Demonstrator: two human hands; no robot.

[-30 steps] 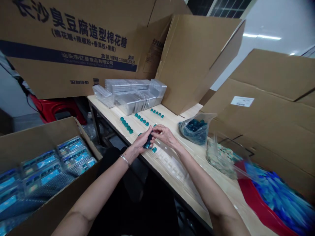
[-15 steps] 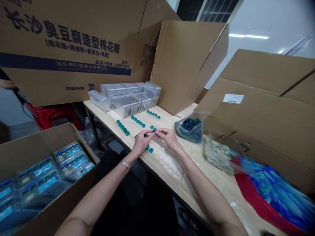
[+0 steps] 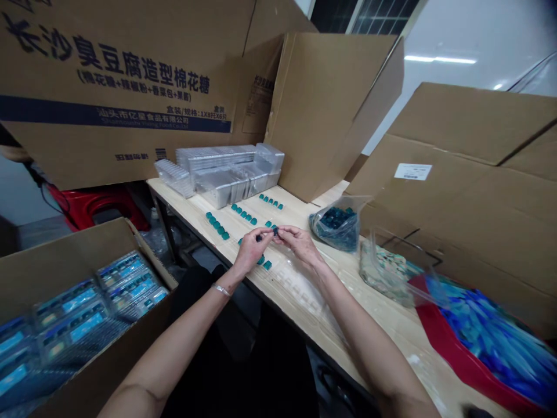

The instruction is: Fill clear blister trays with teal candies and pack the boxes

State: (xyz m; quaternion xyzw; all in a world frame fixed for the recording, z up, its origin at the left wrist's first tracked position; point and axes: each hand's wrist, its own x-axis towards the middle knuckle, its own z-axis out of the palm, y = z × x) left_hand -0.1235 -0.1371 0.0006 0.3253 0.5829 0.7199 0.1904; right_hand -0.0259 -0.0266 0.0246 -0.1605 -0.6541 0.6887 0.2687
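My left hand (image 3: 251,249) and my right hand (image 3: 300,242) meet over the table, thumbs and fingertips pinched together. Between them is a small dark teal keycap-like piece (image 3: 275,231), which both hands touch. Another dark piece (image 3: 259,238) shows in the fingers of my left hand. Teal keycap-like pieces lie in short rows in clear trays: a row at the left (image 3: 217,226), one in the middle (image 3: 244,215) and one farther back (image 3: 271,201). More teal pieces (image 3: 267,265) sit just below my hands, partly covered by them. Under my right forearm lies a clear plastic tray (image 3: 300,290).
Stacked clear plastic cases (image 3: 226,174) stand at the table's back. On the right are a bag of dark blue pieces (image 3: 335,220), a bag of pale pieces (image 3: 385,270) and a red basin (image 3: 448,348) of blue strips. A carton (image 3: 148,249) of packed sets stands left; large cardboard boxes (image 3: 331,110) surround the table.
Both hands stay almost in place, the fingertips shifting slightly around the dark teal piece. The rows of pieces look unchanged.
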